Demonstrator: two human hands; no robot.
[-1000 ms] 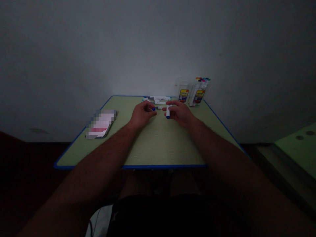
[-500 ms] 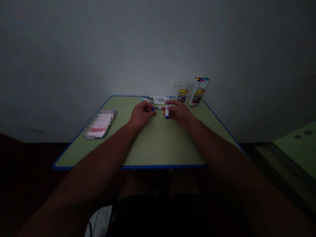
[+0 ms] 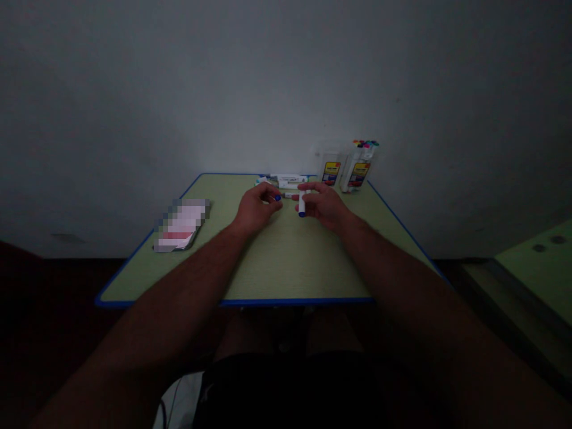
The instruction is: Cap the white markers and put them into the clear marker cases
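Note:
My left hand is closed, pinching a small blue piece that looks like a marker cap; the fingers hide part of it. To its right, my right hand grips a white marker with its blue end toward me. The marker is held between the thumb and fingers, above the table. The two hands are a short gap apart. Between them, a grey-and-white marker shows in part, just beyond the fingers. Several white markers lie farther back along the table's far edge.
Two clear marker cases stand at the back right: one case shows no coloured tops, the other case holds several coloured-top markers. A phone, partly pixelated, lies at the left of the blue-edged table. A wall rises behind.
Hardly anything differs. The marker in my right hand has tipped or shifted very slightly toward me. My left hand keeps its pinch in about the same place.

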